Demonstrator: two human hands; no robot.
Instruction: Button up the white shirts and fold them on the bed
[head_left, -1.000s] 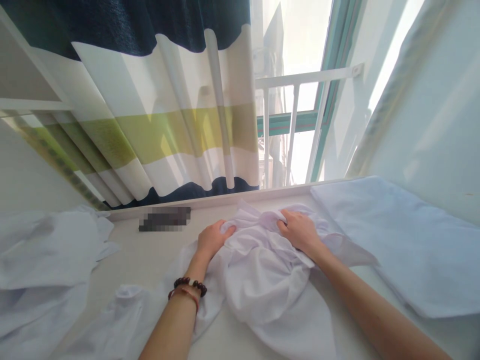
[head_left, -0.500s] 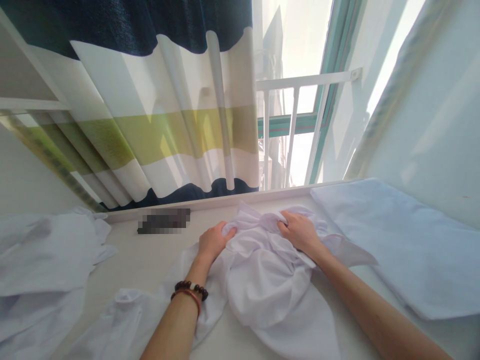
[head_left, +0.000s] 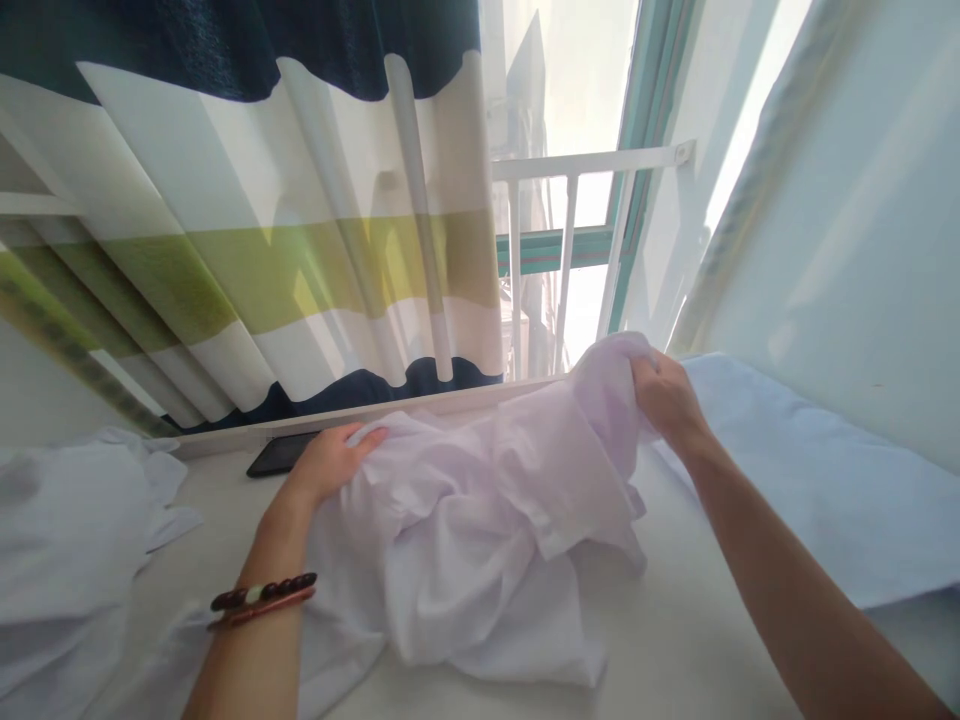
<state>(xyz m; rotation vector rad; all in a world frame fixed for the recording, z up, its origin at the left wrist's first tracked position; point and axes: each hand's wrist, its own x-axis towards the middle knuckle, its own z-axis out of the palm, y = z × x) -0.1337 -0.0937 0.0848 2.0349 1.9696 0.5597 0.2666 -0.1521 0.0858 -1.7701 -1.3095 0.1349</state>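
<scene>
A crumpled white shirt lies bunched in front of me, its folds spread over the pale surface. My left hand grips the shirt's left part, thumb on top and fingers partly hidden by cloth. My right hand is closed on the other side, holding that part raised off the surface, so the fabric drapes between both hands. Beaded and reddish bracelets circle my left wrist. Just beyond my left hand, a dark phone lies flat.
More white cloth is heaped at the left. A flat white cloth lies at the right by the wall. Along the far edge hangs a striped curtain, beside a white railing and a window.
My hands have moved apart: the left toward the left, the right up and to the right, lifting its part of the shirt. The bunched cloth has spread wider. The view has shifted slightly right.
</scene>
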